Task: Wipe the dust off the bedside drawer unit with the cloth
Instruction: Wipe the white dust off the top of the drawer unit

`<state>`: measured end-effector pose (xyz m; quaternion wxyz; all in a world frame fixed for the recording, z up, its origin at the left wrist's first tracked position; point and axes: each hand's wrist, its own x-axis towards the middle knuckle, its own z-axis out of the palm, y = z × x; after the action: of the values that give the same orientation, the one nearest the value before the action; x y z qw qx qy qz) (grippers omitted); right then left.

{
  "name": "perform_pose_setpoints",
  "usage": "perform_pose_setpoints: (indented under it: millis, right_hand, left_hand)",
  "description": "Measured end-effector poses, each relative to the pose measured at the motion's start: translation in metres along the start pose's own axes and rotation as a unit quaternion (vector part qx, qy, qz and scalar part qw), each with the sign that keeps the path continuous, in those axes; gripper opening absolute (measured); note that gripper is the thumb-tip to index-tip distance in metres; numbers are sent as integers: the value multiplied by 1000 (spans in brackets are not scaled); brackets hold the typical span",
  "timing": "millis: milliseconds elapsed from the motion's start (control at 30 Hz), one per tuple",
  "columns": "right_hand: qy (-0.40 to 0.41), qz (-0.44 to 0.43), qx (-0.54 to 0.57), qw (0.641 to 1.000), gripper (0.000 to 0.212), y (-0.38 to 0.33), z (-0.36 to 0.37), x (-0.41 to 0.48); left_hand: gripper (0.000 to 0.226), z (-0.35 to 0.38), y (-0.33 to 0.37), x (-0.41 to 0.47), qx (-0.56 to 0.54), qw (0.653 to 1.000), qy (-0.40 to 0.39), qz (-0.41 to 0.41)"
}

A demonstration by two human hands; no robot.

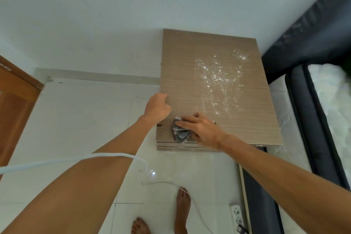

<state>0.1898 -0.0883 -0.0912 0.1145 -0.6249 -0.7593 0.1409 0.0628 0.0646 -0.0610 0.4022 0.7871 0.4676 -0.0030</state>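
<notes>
The bedside drawer unit [190,66] has a light wood-grain top and stands against the white wall beside the bed. White dust [220,76] is scattered over the right half of its top. My right hand [203,129] presses a crumpled grey cloth [179,131] flat onto the near left corner of the top. The cloth shows under the fingers and thumb. My left hand [157,107] grips the left edge of the unit, with the fingers curled over the rim.
A dark bed frame and white mattress [322,110] stand right of the unit. A white cable [190,194] trails over the tiled floor near my bare feet [183,209]. A power strip [236,216] lies by the bed base. A brown wooden door [15,100] is at left.
</notes>
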Motion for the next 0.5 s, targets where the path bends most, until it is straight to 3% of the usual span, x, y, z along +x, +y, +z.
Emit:
perform_pose_setpoints:
  millis: [133, 333, 500]
  right_hand:
    - [47, 82, 2, 996, 57, 58, -32, 25]
    - [117, 131, -10, 984, 59, 154, -71, 87]
    - [125, 172, 12, 977, 60, 222, -82, 145]
  left_hand:
    - [31, 8, 9, 26, 85, 995, -7, 46]
    - [68, 19, 33, 78, 177, 981, -67, 47]
    - [77, 28, 46, 105, 221, 974, -34, 46]
